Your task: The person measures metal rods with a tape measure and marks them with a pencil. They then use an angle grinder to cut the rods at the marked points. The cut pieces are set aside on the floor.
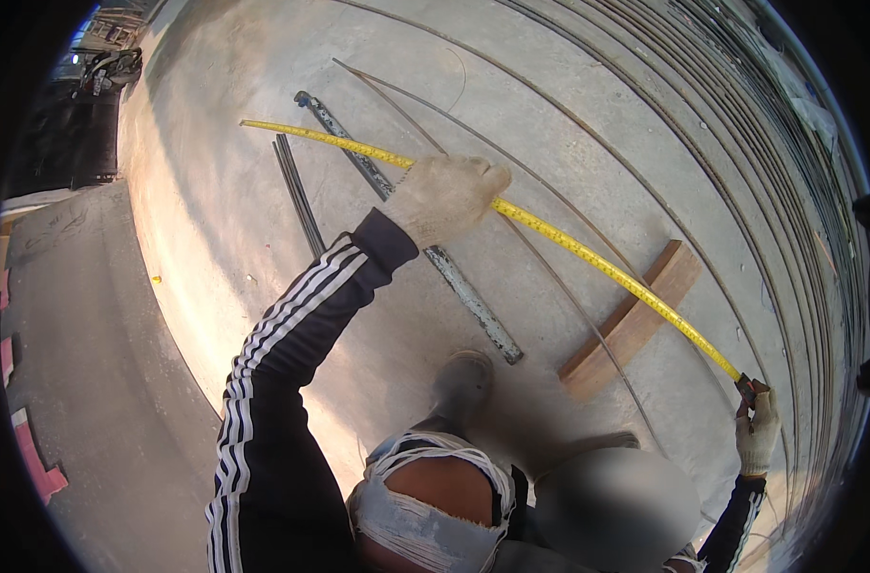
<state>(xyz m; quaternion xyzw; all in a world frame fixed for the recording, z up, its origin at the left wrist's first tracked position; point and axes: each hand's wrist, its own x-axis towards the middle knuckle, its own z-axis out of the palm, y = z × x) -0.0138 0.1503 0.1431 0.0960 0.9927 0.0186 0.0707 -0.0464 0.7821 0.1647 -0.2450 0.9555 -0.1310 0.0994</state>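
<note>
Two gloved hands stretch a yellow tape measure [569, 246] across the concrete floor [215, 220]. Left hand [444, 196] presses down on the tape mid-span, fingers closed over it, above a grey metal bar [468, 298]. Right hand [758, 428] grips the tape's case end, clamped shut. Tape passes over a wooden block [635, 320]. Thin steel rods [741, 162] lie curved along the right.

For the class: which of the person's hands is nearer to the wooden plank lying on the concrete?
Right. The right hand grips the tape measure case just past the wooden plank, toward its lower right. The left hand presses the tape farther off, up and left of the plank.
</note>
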